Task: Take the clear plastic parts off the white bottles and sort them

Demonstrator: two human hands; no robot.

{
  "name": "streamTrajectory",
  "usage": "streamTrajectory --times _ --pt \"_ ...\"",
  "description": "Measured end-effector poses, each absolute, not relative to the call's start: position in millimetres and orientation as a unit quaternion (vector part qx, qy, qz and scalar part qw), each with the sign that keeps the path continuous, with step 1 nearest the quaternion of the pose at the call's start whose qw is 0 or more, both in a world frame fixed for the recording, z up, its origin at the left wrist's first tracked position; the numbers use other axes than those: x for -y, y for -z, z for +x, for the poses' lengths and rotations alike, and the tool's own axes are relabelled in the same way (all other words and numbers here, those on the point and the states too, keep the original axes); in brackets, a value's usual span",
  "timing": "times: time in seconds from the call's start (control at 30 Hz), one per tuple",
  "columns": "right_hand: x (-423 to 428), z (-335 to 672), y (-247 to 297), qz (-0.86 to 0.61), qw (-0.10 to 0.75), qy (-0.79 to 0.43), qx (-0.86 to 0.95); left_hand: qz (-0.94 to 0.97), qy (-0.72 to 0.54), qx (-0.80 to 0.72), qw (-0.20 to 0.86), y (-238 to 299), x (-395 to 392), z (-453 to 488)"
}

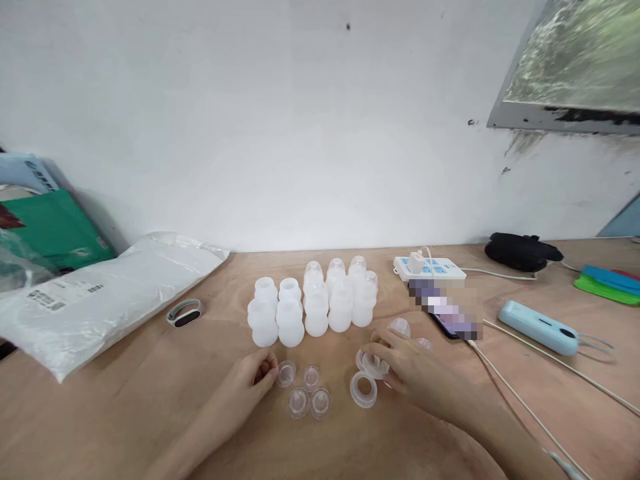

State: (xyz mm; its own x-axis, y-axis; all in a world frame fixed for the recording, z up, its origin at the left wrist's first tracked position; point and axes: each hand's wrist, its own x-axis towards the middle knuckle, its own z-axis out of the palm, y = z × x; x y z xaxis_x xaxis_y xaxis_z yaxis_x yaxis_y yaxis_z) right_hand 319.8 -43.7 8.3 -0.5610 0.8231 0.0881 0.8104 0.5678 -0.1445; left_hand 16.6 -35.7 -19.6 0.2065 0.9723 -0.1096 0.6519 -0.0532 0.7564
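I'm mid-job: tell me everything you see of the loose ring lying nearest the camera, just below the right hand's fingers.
The ring is round, whitish and translucent, looks like plastic, and has a wide open hole showing the brown tabletop through it. Its band looks stepped, with an inner and an outer edge. It lies on the tabletop, hole facing up, nearer the camera than the right hand. No finger appears to grip it; whether it touches the pieces behind it is unclear.

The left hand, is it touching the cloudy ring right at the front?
Apart. The head view shows the left hand well to one side of the cloudy ring, with clear domes and bare table between.
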Motion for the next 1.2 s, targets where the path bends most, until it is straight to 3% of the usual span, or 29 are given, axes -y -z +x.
streamTrajectory --times 0.27,0.5,0.8,1.0,1.2 --pt "51.8 316.7 -21.1 -0.492 0.053 -0.032 0.868 0.745 -0.116 -0.624 0.207 26.0 37.1 13.2" --pt "85.6 335.7 2.3 -0.485 0.102 0.058 0.867 0.754 -0.075 -0.627 0.181 21.5 41.9 14.3" --pt "96.6 333.5 37.7 -0.412 0.102 0.209 0.881 0.753 -0.057 -0.628 0.189 20.5 43.1 15.3" --pt "97.8 328.5 69.6 -0.421 0.114 0.216 0.874 0.756 -0.073 -0.621 0.192 24.4 43.1 12.7" --pt "99.0 341.0 57.3 -0.409 0.091 0.198 0.886 0.755 -0.065 -0.623 0.193 23.3 42.9 13.0"
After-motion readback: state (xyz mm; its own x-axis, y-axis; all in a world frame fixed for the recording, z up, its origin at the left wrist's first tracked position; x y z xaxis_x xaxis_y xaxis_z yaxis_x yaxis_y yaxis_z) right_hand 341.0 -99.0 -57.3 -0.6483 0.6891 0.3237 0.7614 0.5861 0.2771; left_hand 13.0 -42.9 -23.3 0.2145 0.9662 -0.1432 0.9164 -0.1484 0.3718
